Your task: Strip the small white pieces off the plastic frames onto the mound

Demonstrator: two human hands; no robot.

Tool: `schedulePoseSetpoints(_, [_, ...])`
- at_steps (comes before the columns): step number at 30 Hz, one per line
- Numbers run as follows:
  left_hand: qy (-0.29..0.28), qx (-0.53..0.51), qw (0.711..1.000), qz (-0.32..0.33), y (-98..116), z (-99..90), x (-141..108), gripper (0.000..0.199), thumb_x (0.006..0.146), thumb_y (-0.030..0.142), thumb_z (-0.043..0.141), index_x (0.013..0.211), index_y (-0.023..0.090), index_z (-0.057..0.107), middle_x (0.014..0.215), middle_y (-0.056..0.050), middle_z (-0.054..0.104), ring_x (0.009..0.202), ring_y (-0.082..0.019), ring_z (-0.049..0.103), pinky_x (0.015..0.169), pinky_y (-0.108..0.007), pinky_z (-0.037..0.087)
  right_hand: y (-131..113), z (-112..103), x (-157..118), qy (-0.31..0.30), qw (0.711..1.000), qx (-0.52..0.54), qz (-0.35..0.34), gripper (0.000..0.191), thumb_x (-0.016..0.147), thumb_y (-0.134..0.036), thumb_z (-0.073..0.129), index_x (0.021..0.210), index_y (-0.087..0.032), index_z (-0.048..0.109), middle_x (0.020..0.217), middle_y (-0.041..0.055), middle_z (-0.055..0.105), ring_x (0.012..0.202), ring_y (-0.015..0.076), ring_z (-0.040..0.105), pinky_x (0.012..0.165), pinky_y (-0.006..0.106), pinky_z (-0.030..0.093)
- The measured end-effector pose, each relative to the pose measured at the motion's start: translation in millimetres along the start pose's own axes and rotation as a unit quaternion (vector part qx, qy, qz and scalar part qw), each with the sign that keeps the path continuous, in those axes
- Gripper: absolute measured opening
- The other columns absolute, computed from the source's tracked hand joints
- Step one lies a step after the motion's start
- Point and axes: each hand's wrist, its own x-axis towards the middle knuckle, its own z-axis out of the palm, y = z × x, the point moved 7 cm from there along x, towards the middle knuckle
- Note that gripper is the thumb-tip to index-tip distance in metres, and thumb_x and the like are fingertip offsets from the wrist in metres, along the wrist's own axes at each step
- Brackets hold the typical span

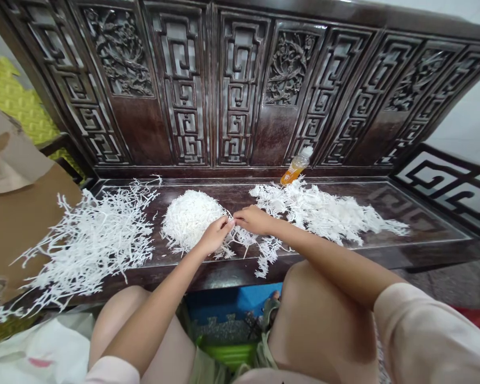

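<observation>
- Head cam, looking down at a dark carved wooden bench (142, 133), and I'm sitting right up against its seat.
- My left hand (215, 236) and right hand (254, 220) are over the middle of the bench seat, nearly meeting at the fingertips.
- Both hands look pinched shut on a white branchy strip (246, 237), thumb and fingers closed on it, not spread open. The strip hangs down toward the front edge of the bench, though the exact grip is hard to make out at the fingertips.
- A round white mound (190, 220) of the same stuff sits on the bench just beside my left hand.
- A long white pile (316, 210) lies on the bench right by my right hand, spreading toward the bench's right end.
- Another big white pile (90, 240) sits at the bench's left end and spills over the front edge.
- A plastic bottle (297, 166) with orange drink in it leans tilted at the back of the seat, behind the long pile.
- A flattened cardboard box (20, 224) sits left of the bench, partly under the big pile.
- A white plastic bag (36, 346) lies on the floor in front of the bench, at its left end.
</observation>
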Motion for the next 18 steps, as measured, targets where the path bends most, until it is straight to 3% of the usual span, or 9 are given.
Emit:
schedulePoseSetpoints(9, [-0.019,-0.062,0.998,-0.022,-13,6.8,5,0.04,0.075,0.052,0.035,0.055,0.017,0.04,0.052,0.003,0.04,0.055,-0.011,0.041,0.057,-0.025,0.033,1,3,0,-0.008,1.0,-0.024,-0.013,0.027,0.084,-0.03,0.035,0.071,-0.018,0.055,0.07,0.0033,0.061,0.072,0.015,0.052,0.067,0.026,0.024])
schedulePoseSetpoints(18, [0.045,-0.071,0.996,-0.009,2,2.3,4,0.038,0.076,0.047,0.036,0.052,0.017,0.034,0.05,0.004,0.032,0.052,-0.009,0.033,0.053,-0.023,0.028,10,-11,7,0.027,0.998,-0.038,-0.035,0.026,0.083,-0.027,0.038,0.067,-0.018,0.056,0.065,0.0018,0.06,0.069,0.013,0.05,0.068,0.026,0.021])
